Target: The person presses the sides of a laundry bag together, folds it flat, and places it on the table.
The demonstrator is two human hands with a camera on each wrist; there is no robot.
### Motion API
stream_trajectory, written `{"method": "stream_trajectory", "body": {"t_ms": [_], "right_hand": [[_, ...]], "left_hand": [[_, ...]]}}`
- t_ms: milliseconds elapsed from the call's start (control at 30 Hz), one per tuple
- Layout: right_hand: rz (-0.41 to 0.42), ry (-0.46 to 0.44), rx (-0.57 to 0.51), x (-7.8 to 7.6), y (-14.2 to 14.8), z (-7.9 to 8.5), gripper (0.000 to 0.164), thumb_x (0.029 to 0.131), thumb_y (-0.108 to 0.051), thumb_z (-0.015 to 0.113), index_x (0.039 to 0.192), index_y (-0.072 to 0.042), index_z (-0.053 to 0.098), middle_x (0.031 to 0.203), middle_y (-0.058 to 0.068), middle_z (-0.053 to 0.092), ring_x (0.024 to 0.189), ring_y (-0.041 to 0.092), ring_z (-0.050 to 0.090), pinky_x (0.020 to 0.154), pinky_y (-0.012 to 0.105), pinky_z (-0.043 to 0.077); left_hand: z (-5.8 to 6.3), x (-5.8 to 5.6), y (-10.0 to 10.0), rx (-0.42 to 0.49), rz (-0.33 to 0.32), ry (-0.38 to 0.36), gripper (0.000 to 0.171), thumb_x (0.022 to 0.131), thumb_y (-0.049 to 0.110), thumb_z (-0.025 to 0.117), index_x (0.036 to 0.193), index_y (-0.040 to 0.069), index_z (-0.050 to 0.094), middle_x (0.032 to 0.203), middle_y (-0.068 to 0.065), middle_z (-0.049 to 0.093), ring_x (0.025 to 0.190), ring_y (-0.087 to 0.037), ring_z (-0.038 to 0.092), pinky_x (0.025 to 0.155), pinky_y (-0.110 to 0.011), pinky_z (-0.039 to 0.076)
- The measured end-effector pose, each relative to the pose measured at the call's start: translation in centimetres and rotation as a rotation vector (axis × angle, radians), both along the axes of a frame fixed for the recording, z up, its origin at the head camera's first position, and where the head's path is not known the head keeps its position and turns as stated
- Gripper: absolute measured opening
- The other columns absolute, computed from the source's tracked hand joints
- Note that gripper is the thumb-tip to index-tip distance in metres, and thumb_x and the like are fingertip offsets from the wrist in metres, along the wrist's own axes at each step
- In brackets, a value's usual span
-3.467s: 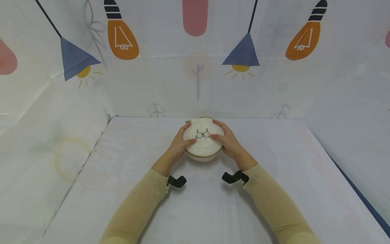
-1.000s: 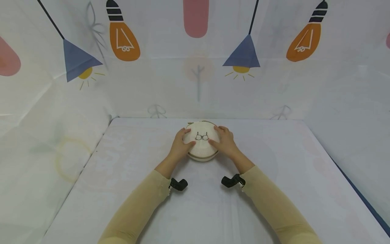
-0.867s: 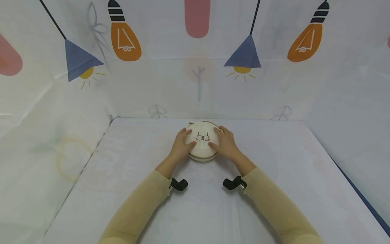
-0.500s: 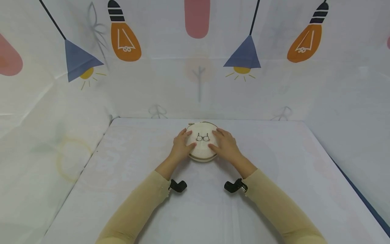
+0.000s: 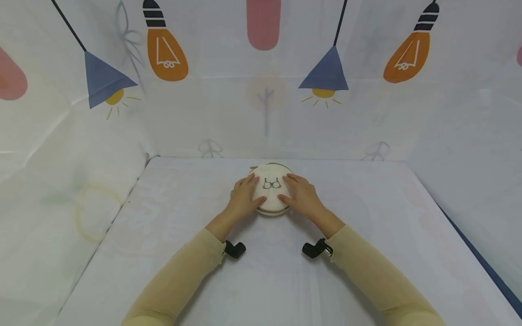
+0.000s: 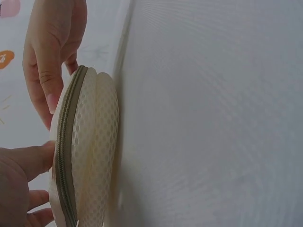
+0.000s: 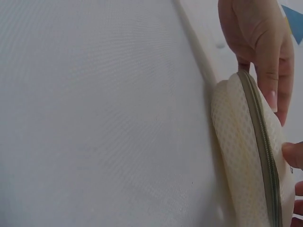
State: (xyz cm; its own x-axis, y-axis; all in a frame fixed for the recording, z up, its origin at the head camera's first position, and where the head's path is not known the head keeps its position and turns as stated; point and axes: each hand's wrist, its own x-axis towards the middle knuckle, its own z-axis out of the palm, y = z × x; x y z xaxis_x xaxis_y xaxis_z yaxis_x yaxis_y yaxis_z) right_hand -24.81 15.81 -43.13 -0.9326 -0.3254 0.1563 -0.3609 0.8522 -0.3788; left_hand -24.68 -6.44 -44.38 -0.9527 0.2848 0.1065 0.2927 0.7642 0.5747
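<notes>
A round, off-white mesh pouch point(image 5: 271, 194) with a glasses motif on its face lies on the table near the far edge. Its olive zipper point(image 6: 66, 146) runs round the side and looks closed along the part that shows in the left wrist view. My left hand point(image 5: 241, 199) touches the pouch's left side, thumb and fingers spread over its top face. Opposite it, my right hand point(image 5: 303, 197) lies on the right side in the same way. Neither hand curls round the pouch. Both wrist views show the pouch's puffy mesh side point(image 7: 236, 142) and the fingertips at its upper face.
The pouch lies on a white-covered table point(image 5: 277, 271). Behind stands a white sheet wall point(image 5: 228, 113) printed with lamps and bulbs, and similar sheets close in both sides. A small black camera point(image 5: 235, 250) sits on each wrist.
Earlier both hands gripped the pouch by its edges, and it looked larger and slightly higher in view. Since then the fingers have loosened and moved onto its top face.
</notes>
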Motion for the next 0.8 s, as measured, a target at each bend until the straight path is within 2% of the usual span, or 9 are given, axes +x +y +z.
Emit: {"method": "stream_trajectory", "body": {"t_ms": [433,800], "right_hand": [[0.042,-0.033,0.039,-0.21,0.22,0.15,0.07,0.096,-0.042,0.066,0.15,-0.003,0.043,0.157,0.016,0.038,0.142,0.039,0.035,0.105,0.064,0.036],[0.031,-0.131,0.09,-0.24,0.17,0.46,0.075,0.097,-0.045,0.064,0.155,-0.007,0.036,0.161,0.014,0.03,0.142,0.043,0.032,0.107,0.067,0.031]], "left_hand": [[-0.01,-0.35,-0.28,-0.103,-0.064,-0.023,0.091,0.089,0.05,0.072,0.157,0.007,0.03,0.165,-0.01,0.023,0.146,-0.039,0.022,0.108,-0.065,0.029],[0.55,-0.33,-0.66,-0.171,-0.125,-0.068,0.099,0.085,0.053,0.075,0.158,0.006,0.027,0.165,-0.009,0.024,0.147,-0.04,0.021,0.109,-0.066,0.028]]}}
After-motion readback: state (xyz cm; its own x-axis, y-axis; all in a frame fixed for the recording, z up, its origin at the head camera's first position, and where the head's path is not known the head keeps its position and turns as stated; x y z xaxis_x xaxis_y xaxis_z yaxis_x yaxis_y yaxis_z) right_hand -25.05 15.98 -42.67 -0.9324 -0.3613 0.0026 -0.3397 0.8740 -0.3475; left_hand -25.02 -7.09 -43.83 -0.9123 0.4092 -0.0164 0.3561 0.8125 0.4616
